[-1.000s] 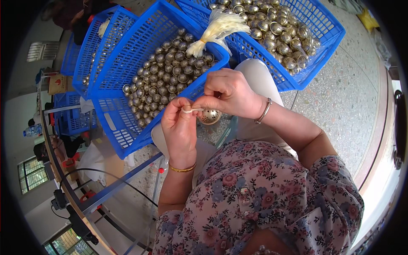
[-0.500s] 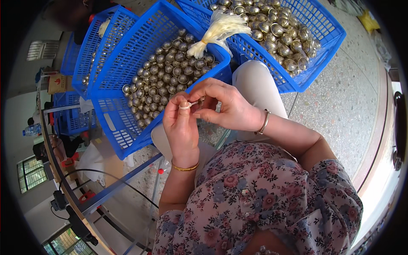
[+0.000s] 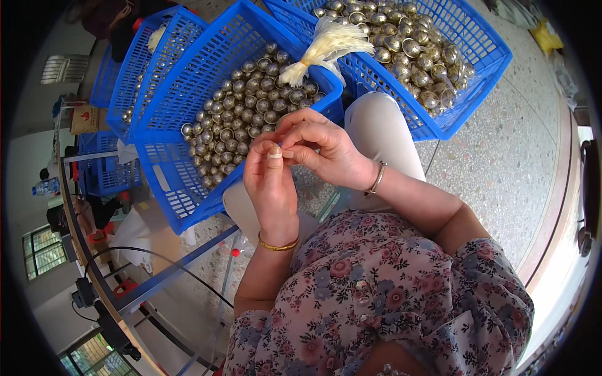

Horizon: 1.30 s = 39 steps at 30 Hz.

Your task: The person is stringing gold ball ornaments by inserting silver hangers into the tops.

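Both my hands meet above my lap, at the near edge of the middle blue basket (image 3: 164, 182). My left hand (image 3: 274, 194) is closed in a pinch, its thumb up, with a thin white string (image 3: 274, 155) looped around the thumb. Pressed against that thumb tip, my right hand (image 3: 329, 150) pinches with thumb and forefinger, its other fingers curled. Whatever sits between the fingertips is mostly hidden. Small round metal balls (image 3: 241, 116), silvery gold and some with open rims, fill the basket beyond my hands. A bundle of cream strands (image 3: 326, 50), tied with yellow, lies over its right rim.
Another blue basket (image 3: 461, 119) of similar balls stands at the upper right, by my knee (image 3: 379, 119). More blue baskets (image 3: 150, 56) are at the upper left. A metal frame bar (image 3: 182, 266) and black cable (image 3: 169, 263) run at left. Speckled floor (image 3: 501, 175) lies right.
My right fingers have closed in on the left thumb; the white strip that stretched between the hands, with a small dark piece near the right fingers, is now mostly hidden.
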Available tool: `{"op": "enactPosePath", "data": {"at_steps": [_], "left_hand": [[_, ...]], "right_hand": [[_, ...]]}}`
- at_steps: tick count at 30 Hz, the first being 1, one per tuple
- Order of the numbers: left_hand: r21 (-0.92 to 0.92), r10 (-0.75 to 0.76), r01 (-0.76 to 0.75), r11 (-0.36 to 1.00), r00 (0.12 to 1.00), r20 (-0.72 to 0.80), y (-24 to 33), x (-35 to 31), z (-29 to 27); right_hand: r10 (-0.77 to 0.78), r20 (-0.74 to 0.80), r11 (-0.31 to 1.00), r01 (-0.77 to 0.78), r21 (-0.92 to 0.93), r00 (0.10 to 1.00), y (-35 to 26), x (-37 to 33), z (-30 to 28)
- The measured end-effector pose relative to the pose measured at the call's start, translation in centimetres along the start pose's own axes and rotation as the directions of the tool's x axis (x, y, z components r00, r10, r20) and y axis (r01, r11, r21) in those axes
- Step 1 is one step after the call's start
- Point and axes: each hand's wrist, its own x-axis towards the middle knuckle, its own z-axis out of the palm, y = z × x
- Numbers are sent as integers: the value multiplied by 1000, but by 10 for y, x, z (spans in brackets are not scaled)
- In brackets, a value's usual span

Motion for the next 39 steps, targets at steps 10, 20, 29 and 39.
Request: {"op": "enactPosePath", "data": {"at_steps": [10, 20, 29, 39], "left_hand": [[23, -17, 17, 1000, 999, -28, 0, -2, -8], [69, 142, -141, 988, 990, -3, 0, -4, -4], [173, 203, -208, 963, 978, 44, 0, -1, -8], [62, 7, 1, 998, 992, -124, 6, -1, 4]], "right_hand": [[73, 79, 964, -50, -262, 994, -7, 1, -3], [-6, 65, 994, 13, -108, 998, -13, 3, -6], [84, 75, 994, -79, -70, 994, -14, 3, -6], [260, 66, 962, -264, 68, 963, -13, -1, 0]]}}
